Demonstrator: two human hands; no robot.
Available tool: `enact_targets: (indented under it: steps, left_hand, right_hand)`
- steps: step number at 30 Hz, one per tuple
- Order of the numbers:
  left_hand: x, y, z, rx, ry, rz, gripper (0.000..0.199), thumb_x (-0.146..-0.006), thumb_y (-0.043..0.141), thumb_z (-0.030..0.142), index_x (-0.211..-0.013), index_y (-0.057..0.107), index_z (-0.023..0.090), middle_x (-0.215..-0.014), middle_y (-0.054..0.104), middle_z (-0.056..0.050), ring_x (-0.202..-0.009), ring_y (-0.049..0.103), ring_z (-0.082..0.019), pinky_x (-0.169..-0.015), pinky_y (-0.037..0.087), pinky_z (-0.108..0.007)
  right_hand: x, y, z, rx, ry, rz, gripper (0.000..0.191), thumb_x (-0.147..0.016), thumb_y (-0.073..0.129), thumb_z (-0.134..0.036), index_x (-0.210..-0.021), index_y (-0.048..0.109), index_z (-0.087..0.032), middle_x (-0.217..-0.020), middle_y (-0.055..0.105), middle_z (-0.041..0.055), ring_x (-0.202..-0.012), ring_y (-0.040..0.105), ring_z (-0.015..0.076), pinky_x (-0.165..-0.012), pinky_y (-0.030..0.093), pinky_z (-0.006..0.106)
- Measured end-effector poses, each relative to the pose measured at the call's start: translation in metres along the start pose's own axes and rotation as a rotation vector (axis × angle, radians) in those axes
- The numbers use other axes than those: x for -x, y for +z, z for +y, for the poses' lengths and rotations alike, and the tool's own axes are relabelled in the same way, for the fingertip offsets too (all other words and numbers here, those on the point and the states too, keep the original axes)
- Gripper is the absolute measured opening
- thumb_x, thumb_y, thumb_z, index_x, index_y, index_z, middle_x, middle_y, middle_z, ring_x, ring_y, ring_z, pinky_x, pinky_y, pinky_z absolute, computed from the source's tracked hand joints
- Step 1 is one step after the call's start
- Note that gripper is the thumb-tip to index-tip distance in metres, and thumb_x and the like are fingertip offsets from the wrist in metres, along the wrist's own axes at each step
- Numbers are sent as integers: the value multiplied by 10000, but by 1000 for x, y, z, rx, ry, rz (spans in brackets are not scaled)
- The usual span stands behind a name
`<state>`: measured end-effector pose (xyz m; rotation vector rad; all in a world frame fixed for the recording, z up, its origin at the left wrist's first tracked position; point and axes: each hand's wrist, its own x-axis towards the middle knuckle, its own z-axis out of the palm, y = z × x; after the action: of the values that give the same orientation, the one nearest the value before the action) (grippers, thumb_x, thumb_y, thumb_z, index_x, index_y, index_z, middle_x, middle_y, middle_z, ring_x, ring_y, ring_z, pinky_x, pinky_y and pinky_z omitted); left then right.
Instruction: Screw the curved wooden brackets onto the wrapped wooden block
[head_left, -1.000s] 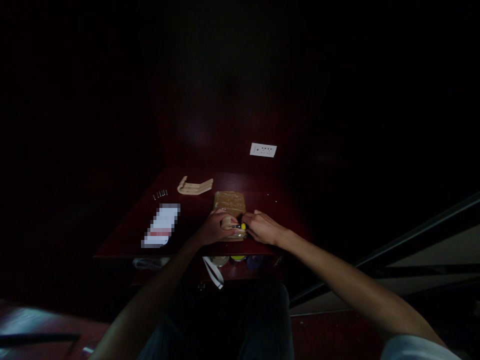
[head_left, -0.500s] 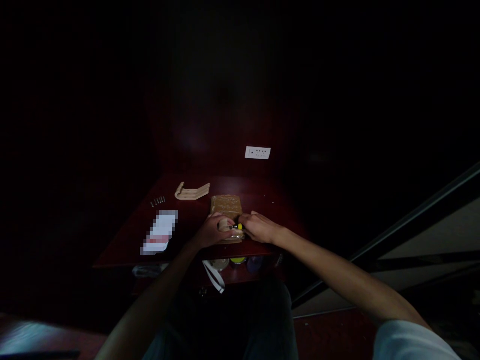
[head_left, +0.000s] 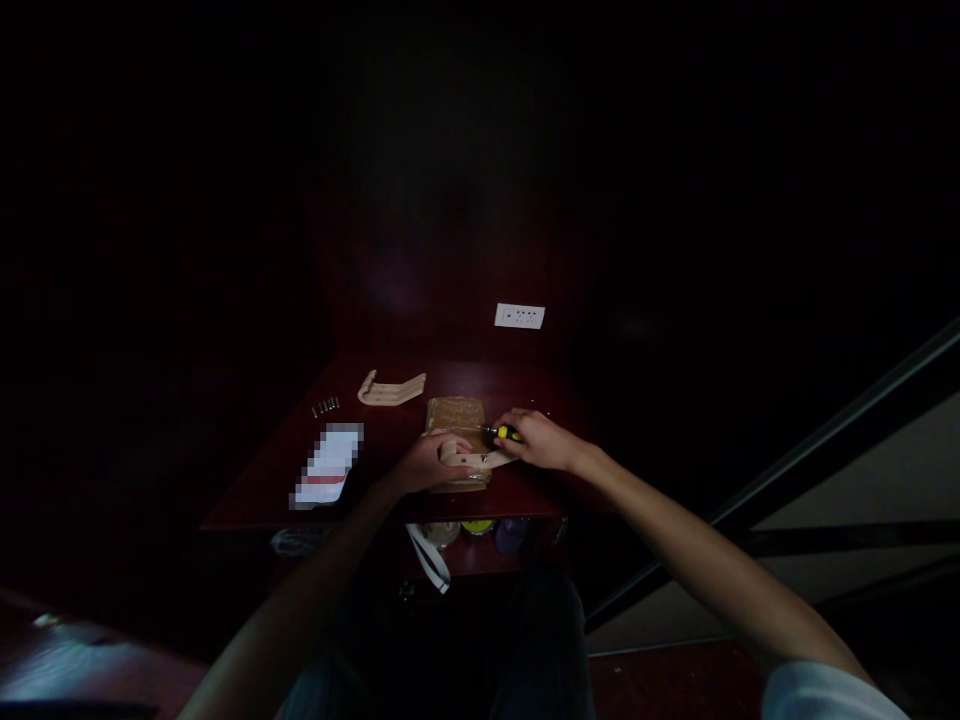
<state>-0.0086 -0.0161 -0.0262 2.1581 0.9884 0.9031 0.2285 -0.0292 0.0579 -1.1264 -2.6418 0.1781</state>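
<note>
My left hand (head_left: 427,462) is closed around a curved pale wooden piece (head_left: 474,460), holding it over a package wrapped in clear film (head_left: 456,412). A dark spot and a small metal fitting show on the wood's near face. In my right hand (head_left: 536,438) is a screwdriver with a yellow and black handle (head_left: 510,433). Its tip points left, above the wood and apart from the fitting. The far end of the wooden piece runs under my right hand, where I cannot see it fully.
A second bent wooden piece (head_left: 391,390) lies at the back left. Several small screws (head_left: 325,406) sit left of it, above a blurred white sheet (head_left: 330,466). Under the tabletop, a shelf holds round containers (head_left: 477,526) and a hanging white strap (head_left: 429,560). A socket panel (head_left: 520,316) is on the back wall.
My right hand has drawn the screwdriver up and right, away from the wooden piece. More of the wood and its fitting now shows. My left hand keeps its hold.
</note>
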Motion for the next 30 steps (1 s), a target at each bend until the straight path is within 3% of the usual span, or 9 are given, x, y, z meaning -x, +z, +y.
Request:
enact_targets:
  steps: [4,8,11,15,19,25,30]
  left_hand:
    - [-3,-16,12,104,-27,-94,462,-691,715,400,-1101,613,213,-1111,650,-48,-982,609,-192,-857,472,-313]
    - [-1,-26,39,-52,82,65,458,-714,708,385,-1126,593,223,-1136,620,-43,-1034,571,-192,-905,440,-319]
    - [11,-23,62,-294,150,200,319,-766,665,366,-1056,616,241,-1069,625,-36,-1042,535,-215,-939,396,-361]
    - [23,-14,79,-496,172,185,223,-805,624,368,-996,636,255,-1047,631,-35,-1034,517,-231,-945,354,-379]
    - [9,-13,71,-565,179,78,238,-800,609,424,-964,664,260,-1040,652,-20,-1047,523,-231,-967,330,-373]
    - [-25,-14,46,-553,34,-175,274,-728,631,485,-941,716,335,-1009,706,9,-968,618,-240,-822,424,-309]
    - [-27,-8,38,-491,-10,-210,257,-757,597,472,-959,721,372,-970,730,21,-912,656,-236,-735,443,-295]
  right_hand:
    - [10,-11,3,34,57,69,222,-874,523,-306,-971,623,-134,-904,637,89,-830,586,176,-789,427,280]
    - [24,-21,2,22,65,102,226,-883,508,-312,-945,631,-134,-894,638,94,-839,585,177,-796,422,282]
    - [35,-26,0,-47,54,64,255,-905,480,-341,-985,635,-155,-886,659,76,-810,603,166,-766,423,270]
    - [45,-28,0,-87,98,31,316,-925,435,-413,-1042,627,-190,-892,678,56,-770,625,156,-717,420,254]
    - [47,-26,0,-67,128,48,315,-954,373,-375,-993,623,-189,-879,678,61,-763,628,157,-734,413,260]
    - [45,-26,0,-101,121,119,211,-882,497,-295,-1042,557,-170,-897,663,66,-761,611,159,-699,419,259]
    - [40,-30,-2,-141,58,138,175,-839,562,-310,-940,601,-173,-840,658,36,-713,587,134,-656,404,235]
